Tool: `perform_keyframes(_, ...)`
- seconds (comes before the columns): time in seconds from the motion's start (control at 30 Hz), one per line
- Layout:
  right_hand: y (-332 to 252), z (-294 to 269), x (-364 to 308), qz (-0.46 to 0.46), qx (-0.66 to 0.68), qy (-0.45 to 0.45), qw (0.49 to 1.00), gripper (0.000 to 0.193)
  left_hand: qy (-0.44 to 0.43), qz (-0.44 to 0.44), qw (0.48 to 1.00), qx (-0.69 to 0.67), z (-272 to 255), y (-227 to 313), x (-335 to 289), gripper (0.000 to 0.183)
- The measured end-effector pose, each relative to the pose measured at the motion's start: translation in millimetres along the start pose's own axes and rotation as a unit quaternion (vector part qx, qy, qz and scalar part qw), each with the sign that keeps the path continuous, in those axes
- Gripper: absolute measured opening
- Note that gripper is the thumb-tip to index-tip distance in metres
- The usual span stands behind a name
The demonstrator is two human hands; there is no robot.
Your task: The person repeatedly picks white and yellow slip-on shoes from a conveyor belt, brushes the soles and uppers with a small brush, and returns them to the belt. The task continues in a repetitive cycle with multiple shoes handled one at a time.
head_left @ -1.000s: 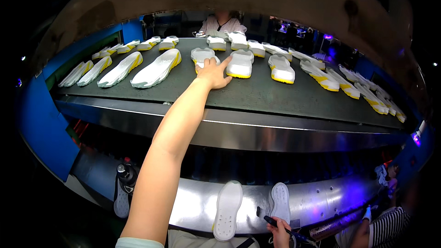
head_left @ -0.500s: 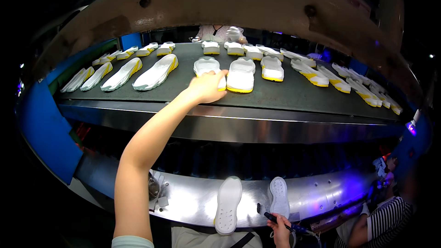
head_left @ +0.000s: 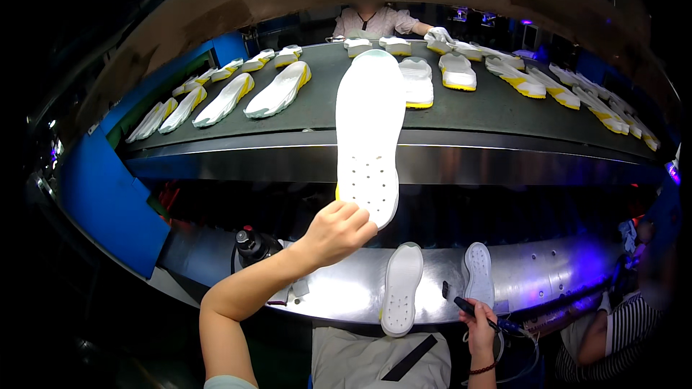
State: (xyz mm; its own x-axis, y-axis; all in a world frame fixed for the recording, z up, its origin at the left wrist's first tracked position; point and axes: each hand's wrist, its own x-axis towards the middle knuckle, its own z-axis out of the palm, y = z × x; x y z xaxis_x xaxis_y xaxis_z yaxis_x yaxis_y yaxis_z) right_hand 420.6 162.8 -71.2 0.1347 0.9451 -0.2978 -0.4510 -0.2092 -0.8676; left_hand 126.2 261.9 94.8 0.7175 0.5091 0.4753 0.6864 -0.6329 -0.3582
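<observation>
White and long, a shoe sole (head_left: 370,122) is up in the air in front of the dark belt (head_left: 468,112). The left hand (head_left: 339,232) holds its bottom end tight. The right hand (head_left: 479,320) grips a black brush (head_left: 465,305). 2 more pale soles (head_left: 403,289) lie on the shiny metal shelf (head_left: 519,281), near the brush. Other soles (head_left: 278,91) sit on the belt.

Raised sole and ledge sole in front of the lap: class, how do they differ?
The raised sole is held up in the left hand; the ledge sole lies on the metal ledge. The raised sole looks larger in view than the ledge sole. The raised sole glares white; the ledge sole looks duller. Both have small holes near the lower end.
</observation>
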Motion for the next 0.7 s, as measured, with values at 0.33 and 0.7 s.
perform_keyframes(0.33,-7,-2,-3,-0.017,0.005,-0.008,1.0,0.026,0.028,-0.011,0.998,-0.055,3,19,-9,0.013)
perform_keyframes(0.7,-21,-14,-2,-0.037,-0.001,0.014,0.999,0.027,-0.063,0.031,0.981,-0.178,-33,89,-63,0.013)
